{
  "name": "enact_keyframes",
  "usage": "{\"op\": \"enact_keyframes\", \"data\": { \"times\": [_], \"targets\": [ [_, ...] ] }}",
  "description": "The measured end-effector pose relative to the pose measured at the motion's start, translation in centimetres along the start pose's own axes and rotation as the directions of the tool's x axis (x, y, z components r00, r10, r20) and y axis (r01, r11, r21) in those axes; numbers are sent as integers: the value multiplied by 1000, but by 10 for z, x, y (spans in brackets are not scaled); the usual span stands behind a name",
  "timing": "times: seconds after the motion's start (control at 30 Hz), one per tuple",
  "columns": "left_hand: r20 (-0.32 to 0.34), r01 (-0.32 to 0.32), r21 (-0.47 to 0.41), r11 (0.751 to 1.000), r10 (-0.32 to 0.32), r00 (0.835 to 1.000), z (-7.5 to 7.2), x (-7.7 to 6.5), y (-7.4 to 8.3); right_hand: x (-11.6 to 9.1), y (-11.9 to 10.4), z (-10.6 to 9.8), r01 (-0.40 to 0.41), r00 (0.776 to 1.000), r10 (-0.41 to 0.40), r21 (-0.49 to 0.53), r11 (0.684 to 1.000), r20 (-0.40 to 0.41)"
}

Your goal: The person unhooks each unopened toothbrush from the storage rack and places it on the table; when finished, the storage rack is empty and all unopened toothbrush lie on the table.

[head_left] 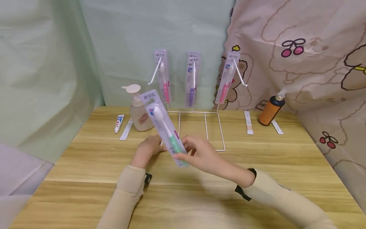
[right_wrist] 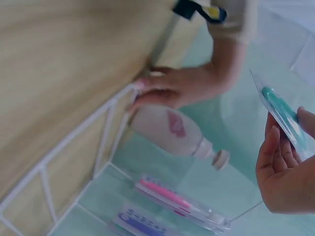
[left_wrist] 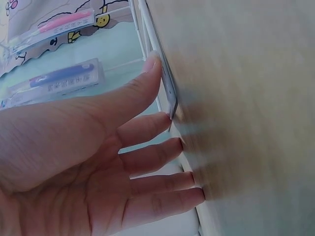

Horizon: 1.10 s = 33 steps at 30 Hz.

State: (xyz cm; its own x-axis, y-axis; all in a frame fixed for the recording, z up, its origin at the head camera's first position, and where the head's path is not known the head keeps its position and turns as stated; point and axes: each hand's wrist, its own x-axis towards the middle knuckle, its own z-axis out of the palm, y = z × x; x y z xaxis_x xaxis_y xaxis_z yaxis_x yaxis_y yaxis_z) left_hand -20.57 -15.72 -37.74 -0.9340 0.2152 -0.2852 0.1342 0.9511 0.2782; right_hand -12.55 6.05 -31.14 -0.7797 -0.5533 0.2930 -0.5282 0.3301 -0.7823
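Note:
In the head view, my right hand (head_left: 201,154) pinches the lower end of a packaged toothbrush (head_left: 166,128) with a green handle. The pack is raised over the table and tilted, its brush head toward the upper left. The green handle also shows in the right wrist view, between thumb and fingers. My left hand (head_left: 150,148) is low at the near left corner of the white wire rack (head_left: 221,136), the thumb on the wire and the other fingertips down at the table (left_wrist: 246,123). Part of that corner is hidden behind the toothbrush pack.
Packaged toothbrushes with pink (head_left: 166,90), purple (head_left: 191,92) and pink (head_left: 226,89) handles hang on the rack's hooks. A pump bottle (head_left: 140,114) and toothpaste tube (head_left: 119,123) are on the left. An orange spray bottle (head_left: 270,111) and a slim sachet (head_left: 248,122) are on the right.

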Motion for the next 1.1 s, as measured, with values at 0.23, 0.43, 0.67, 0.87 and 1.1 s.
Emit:
{"op": "enact_keyframes", "data": {
  "times": [0.23, 0.43, 0.67, 0.87, 1.1],
  "targets": [
    [73, -12, 33, 999, 10, 997, -1, 4, -3, -34, 19, 4, -188, 978, 187, 9, 982, 91],
    [107, -2, 47, 999, -4, 994, -2, 5, -1, -60, 39, 9, -312, 940, 297, 75, 947, 167],
    [110, 10, 52, 999, -16, 994, -1, 6, -2, -76, 52, 26, -543, 826, 468, 226, 809, 314],
    [113, 10, 40, 999, -15, 993, 0, 4, -4, -73, 52, 47, -605, 776, 487, 257, 753, 401],
    [114, 5, 42, 999, -10, 993, -2, 4, -1, -63, 46, 67, -635, 755, 493, 296, 713, 433]
  ]
}}
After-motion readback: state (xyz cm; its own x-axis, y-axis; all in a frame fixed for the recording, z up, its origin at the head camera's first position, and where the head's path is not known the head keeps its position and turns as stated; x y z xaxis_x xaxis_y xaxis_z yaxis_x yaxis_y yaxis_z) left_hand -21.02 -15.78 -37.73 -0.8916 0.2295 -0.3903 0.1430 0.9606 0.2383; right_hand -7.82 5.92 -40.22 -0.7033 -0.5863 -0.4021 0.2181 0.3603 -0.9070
